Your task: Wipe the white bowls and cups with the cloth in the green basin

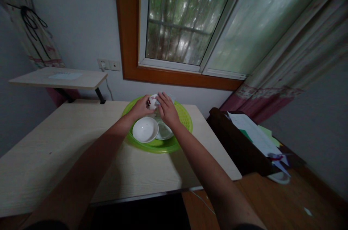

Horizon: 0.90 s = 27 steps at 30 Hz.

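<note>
A small white bowl or cup (153, 102) with a red and dark pattern is tilted on its side above the green plastic basket (187, 123). My left hand (140, 108) is closed around its left side. My right hand (169, 109) lies against its right side, fingers stretched out; something pale shows under the fingertips, too small to make out. Just below my hands, a white bowl (145, 129) sits upright in the basket. Beside it, a second white dish (164, 132) is partly covered by my right hand and wrist. Something clear, perhaps plastic or glass, shows behind my right fingers.
The basket stands on a pale wooden table (67, 139), near the wall below the window (185, 20). A small raised shelf (59, 78) stands at the back left. Right of the table, papers (251, 134) lie on a dark brown piece of furniture (231, 145).
</note>
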Each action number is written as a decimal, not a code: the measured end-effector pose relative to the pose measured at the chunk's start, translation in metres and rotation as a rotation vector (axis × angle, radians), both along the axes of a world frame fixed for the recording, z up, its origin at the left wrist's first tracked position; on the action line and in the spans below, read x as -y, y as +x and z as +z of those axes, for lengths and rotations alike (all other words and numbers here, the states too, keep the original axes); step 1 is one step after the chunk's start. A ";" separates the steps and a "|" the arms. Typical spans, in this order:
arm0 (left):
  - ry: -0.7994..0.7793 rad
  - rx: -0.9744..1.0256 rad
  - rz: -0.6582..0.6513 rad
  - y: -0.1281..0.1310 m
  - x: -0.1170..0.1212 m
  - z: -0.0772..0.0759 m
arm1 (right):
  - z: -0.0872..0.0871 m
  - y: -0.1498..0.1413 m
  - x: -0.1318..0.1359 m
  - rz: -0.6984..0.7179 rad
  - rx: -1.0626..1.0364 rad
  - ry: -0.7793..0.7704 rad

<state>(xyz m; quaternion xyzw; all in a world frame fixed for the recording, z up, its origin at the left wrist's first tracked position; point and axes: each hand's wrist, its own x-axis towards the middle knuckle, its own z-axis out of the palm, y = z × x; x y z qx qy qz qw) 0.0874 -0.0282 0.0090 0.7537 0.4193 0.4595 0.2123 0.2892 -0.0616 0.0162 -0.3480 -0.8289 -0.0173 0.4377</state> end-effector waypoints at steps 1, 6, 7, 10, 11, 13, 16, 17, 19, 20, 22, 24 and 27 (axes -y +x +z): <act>-0.006 0.007 0.010 0.000 -0.001 0.000 | -0.002 0.003 -0.003 -0.027 -0.052 -0.026; -0.103 0.148 0.070 -0.004 -0.005 0.001 | -0.017 0.013 -0.019 -0.093 -0.308 -0.251; -0.122 0.183 0.063 -0.004 -0.006 0.000 | -0.020 0.014 -0.022 -0.094 -0.343 -0.286; -0.165 0.253 0.013 -0.005 -0.008 -0.003 | -0.025 0.015 -0.027 -0.090 -0.415 -0.337; -0.178 0.271 -0.005 -0.005 -0.009 -0.004 | -0.025 0.015 -0.028 -0.090 -0.431 -0.343; -0.212 0.299 -0.039 -0.005 -0.011 -0.008 | -0.025 0.016 -0.028 -0.094 -0.454 -0.355; -0.253 0.328 -0.067 -0.005 -0.015 -0.013 | -0.023 0.017 -0.027 -0.112 -0.472 -0.361; -0.259 0.333 -0.075 -0.005 -0.015 -0.014 | -0.022 0.017 -0.027 -0.120 -0.476 -0.359; -0.257 0.329 -0.085 -0.006 -0.015 -0.014 | -0.020 0.018 -0.025 -0.132 -0.482 -0.347; -0.250 0.319 -0.086 -0.006 -0.014 -0.013 | -0.019 0.018 -0.024 -0.137 -0.482 -0.339; -0.218 0.291 -0.085 -0.006 -0.013 -0.011 | -0.016 0.018 -0.022 -0.142 -0.467 -0.326; -0.165 0.260 -0.076 -0.007 -0.011 -0.010 | -0.014 0.018 -0.020 -0.148 -0.428 -0.319; -0.100 0.193 -0.066 -0.007 -0.009 -0.010 | -0.013 0.018 -0.019 -0.141 -0.354 -0.299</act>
